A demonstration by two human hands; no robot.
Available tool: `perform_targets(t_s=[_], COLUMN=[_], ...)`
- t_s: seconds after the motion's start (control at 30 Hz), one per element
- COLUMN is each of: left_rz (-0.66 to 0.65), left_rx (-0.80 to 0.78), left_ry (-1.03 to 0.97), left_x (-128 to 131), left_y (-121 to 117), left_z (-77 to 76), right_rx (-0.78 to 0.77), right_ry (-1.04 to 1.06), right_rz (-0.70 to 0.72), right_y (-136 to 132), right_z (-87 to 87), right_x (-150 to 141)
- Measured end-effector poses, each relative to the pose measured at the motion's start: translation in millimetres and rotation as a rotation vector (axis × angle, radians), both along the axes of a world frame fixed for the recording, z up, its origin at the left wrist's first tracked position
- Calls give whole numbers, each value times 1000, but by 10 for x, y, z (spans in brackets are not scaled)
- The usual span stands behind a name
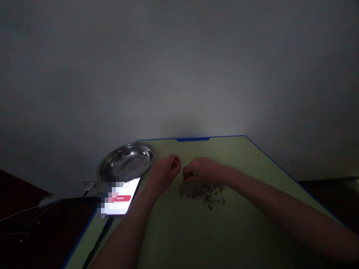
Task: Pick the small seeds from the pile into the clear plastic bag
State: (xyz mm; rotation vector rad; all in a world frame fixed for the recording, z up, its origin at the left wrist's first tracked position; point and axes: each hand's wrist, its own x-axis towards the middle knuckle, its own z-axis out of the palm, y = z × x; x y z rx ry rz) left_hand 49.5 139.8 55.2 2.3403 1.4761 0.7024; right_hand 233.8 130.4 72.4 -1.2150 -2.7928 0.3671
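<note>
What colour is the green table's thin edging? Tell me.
Blue edging, shown best in the head view.

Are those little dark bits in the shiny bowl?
No, the little dark bits lie scattered on the table near the right hand, away from the shiny bowl.

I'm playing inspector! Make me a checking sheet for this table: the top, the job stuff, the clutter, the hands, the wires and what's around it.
Surface: pale green table with a blue edge.
Job's things: small dark bits, loose on the table below the right hand.
Clutter: shiny metal bowl on the left side; phone, screen lit, in front of it.
Hands: left hand and right hand close together but apart, fingers curled; what they hold is too dark to tell.
Cables: thin white cables off to the left; a dark strap or cable beside the left forearm.
Surroundings: plain grey wall behind, dim light; other people: nothing seen.
</note>
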Motion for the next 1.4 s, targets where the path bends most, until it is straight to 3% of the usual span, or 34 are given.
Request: perform_targets(t_s=[0.23,0.43,0.57,0.73,0.87,1.4], left_rz=[-26,-30,-26,-20,-5,-58], left_rx=[-20,-11,-25,-87,-147,-186], left_ry=[-3,52,83,67,117,140], left_x=[25,34,31,23,11,-25], left_y=[-29,-20,-17,26,75,58], left_z=[0,0,-5,-67,-112,-137], right_rx=[-23,24,-47,-173,-150,52], right_ry=[54,143,220,193,178,127], right_rz=[0,-120,-189,-160,-106,-349], right_y=[-220,-394,-556,-730,-761,-479], right_z=[103,263,311,172,24,-122], right_x=[146,366,524,515,441,718])
